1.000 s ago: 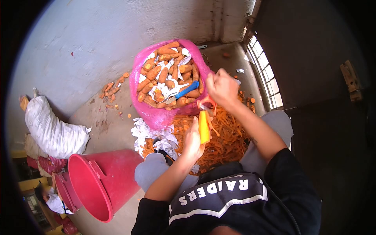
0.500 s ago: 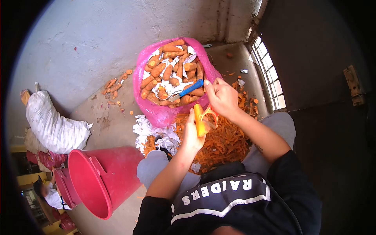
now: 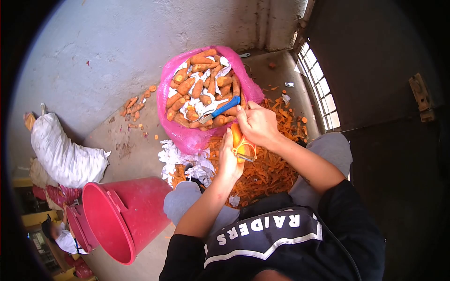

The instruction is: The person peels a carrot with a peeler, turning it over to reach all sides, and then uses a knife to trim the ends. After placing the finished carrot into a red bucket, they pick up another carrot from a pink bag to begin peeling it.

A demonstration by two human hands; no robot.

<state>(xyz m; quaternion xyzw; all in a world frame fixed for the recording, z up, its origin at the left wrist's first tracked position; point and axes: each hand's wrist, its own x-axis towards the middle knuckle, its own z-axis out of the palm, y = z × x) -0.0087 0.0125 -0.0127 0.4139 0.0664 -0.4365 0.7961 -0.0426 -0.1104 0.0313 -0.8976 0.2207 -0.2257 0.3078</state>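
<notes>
Hands together, both on one carrot [image 3: 236, 136].
- Left hand [image 3: 229, 161] is clamped round its lower end.
- Right hand [image 3: 257, 124] is closed on a peeler [image 3: 244, 152], which lies against the carrot's right flank.
- Carrot's long axis runs 6 to 12 o'clock, tip away from me. It sits between the hands, with the right hand at its 1 o'clock and the left at its 6.

Under the hands, spreading to 4 o'clock: a heap of peelings [image 3: 269, 173].

Counts, moving outward:
- One red bucket [image 3: 122, 220] on its side at 8 o'clock.
- White paper scraps [image 3: 180, 157] at 9 o'clock.
- One pink sack [image 3: 187, 138] at 11 o'clock, touching the heap; its carrots are too many to count.
- A second, blue-handled peeler [image 3: 226, 106] lies on top of those carrots.
- One white sack [image 3: 61, 154] far off at 9 o'clock.
</notes>
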